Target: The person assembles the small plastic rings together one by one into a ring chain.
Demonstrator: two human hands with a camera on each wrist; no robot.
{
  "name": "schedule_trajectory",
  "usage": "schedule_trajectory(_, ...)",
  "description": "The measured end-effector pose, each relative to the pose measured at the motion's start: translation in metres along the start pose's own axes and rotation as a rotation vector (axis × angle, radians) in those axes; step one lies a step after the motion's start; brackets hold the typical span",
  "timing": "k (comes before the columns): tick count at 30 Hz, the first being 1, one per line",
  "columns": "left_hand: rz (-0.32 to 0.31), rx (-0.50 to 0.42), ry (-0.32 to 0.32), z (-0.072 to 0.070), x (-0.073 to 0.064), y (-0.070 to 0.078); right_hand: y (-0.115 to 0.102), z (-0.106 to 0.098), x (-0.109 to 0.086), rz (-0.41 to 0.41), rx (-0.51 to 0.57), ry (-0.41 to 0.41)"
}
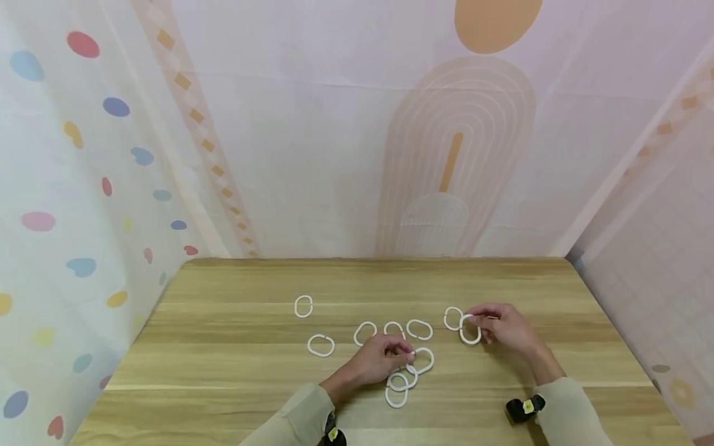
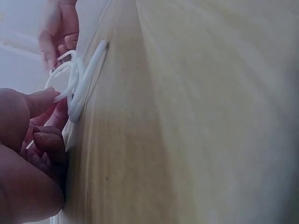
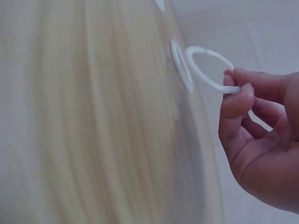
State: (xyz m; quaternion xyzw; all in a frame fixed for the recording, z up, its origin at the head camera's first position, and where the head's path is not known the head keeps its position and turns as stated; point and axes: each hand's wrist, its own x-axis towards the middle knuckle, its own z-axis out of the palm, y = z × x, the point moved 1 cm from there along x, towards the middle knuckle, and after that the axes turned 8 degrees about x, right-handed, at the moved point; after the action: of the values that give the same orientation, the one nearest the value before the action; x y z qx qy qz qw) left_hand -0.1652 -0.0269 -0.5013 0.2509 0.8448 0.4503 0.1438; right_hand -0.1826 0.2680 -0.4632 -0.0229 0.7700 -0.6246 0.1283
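My left hand [image 1: 379, 359] pinches one white oval link [image 1: 432, 358] between thumb and fingertips, low over the table. More white links overlap just below it, with the nearest link [image 1: 396, 406] lying toward me. In the left wrist view, the thumb and fingers [image 2: 41, 100] meet at the rim of a link, and other links lean close by. To the right, my right hand [image 1: 507, 328] pinches another white link [image 1: 471, 342] by its edge, raised above the wood in the right wrist view. A further link [image 1: 446, 322] overlaps it in the head view.
Several loose white links lie on the wooden table [image 1: 234, 371]: a link [image 1: 296, 306] at the far left, a link [image 1: 320, 355] nearer me, and a link [image 1: 419, 339] beyond my left hand. Patterned curtains [image 1: 312, 155] hang behind the table and along both sides.
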Motion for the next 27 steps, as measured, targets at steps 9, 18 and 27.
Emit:
schedule_trajectory(9,0.004,-0.023,0.009,-0.001,0.001,0.000,-0.005,0.028,-0.006,-0.069,0.053,-0.114)
schedule_trajectory(18,-0.014,-0.050,0.011,-0.001,0.003,0.000,-0.003,0.051,-0.004,-0.092,0.103,-0.129)
schedule_trajectory(27,-0.029,-0.071,0.009,-0.001,0.004,0.001,-0.003,0.068,-0.001,-0.138,0.071,-0.139)
